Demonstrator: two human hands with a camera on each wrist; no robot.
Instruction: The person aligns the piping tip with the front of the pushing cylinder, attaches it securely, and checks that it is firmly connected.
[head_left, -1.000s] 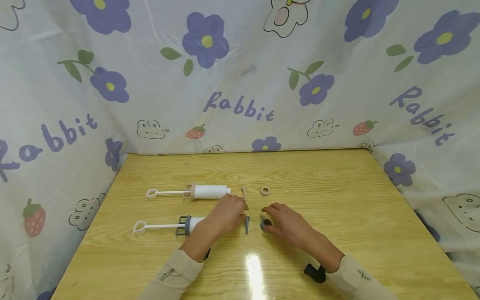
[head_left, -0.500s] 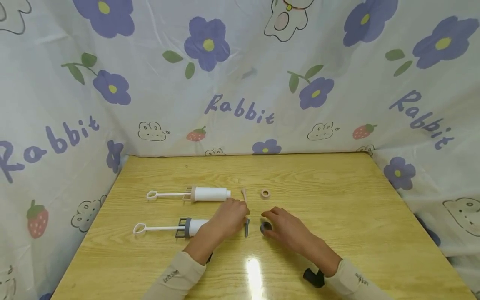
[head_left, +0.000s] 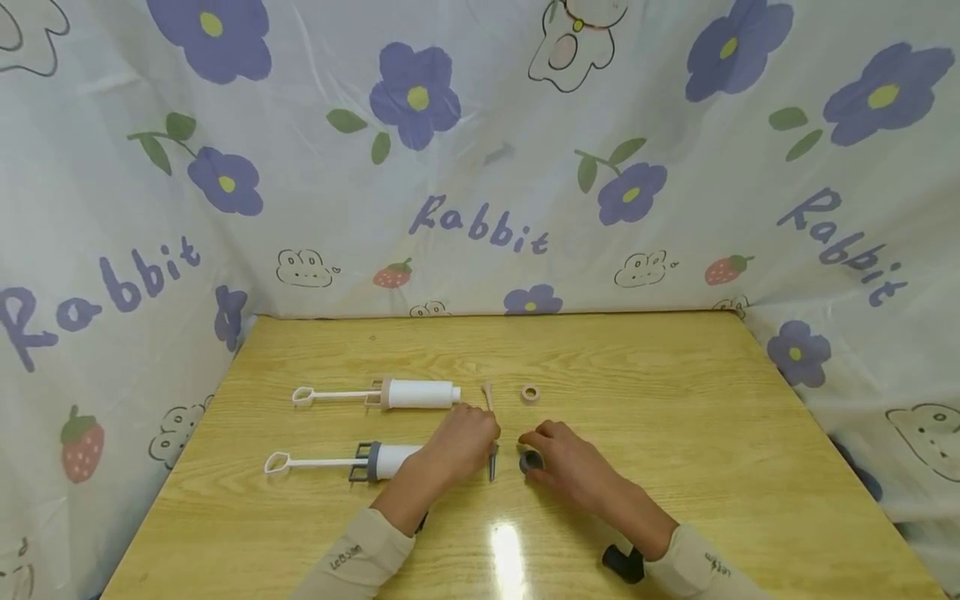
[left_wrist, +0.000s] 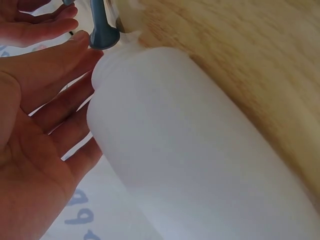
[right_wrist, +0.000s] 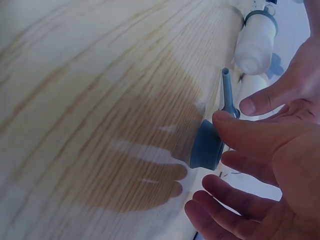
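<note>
My left hand reaches over the neck of a white-barrelled plunger syringe with a grey collar. Its thumb and loosely bent fingers are beside the flared end of a grey nozzle; whether they touch it cannot be told. My right hand is at a grey ring cap lying on the table. In the right wrist view the thumb lies at the cap's upper edge and the index finger near its lower side, the other fingers loose. No firm grip shows in either hand.
Behind lies a second white syringe with a beige collar, a beige nozzle and a beige ring cap. The wooden table meets a patterned cloth at the back. A black wrist device is on my right wrist.
The head view has tilted up slightly, so everything sits lower in it. My right index finger has come closer to the grey cap. The left hand covers more of the grey nozzle.
</note>
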